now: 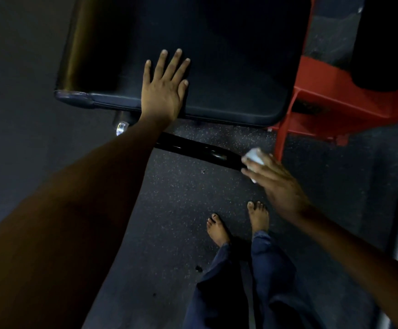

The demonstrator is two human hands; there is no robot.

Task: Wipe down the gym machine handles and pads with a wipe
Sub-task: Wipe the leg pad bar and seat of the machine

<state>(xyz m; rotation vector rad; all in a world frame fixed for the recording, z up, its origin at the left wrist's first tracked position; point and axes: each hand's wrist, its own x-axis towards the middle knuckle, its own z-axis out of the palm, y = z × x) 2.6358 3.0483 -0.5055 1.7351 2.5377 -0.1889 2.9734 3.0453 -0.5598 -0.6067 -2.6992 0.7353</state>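
Your right hand (276, 184) wipes the black bar (193, 148).
Its fingers curl round the white wipe (253, 157) at four o'clock; your left hand (163, 91) lies flat, fingers spread, on the pad (217, 55).

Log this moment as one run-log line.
left hand flat on pad | right hand holds wipe against black bar

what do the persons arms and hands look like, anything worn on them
Both forearms are bare to the frame edge, with no sleeves in view. The left hand and right hand wear no gloves, and no rings, watch or bands show. Fingernails look short.
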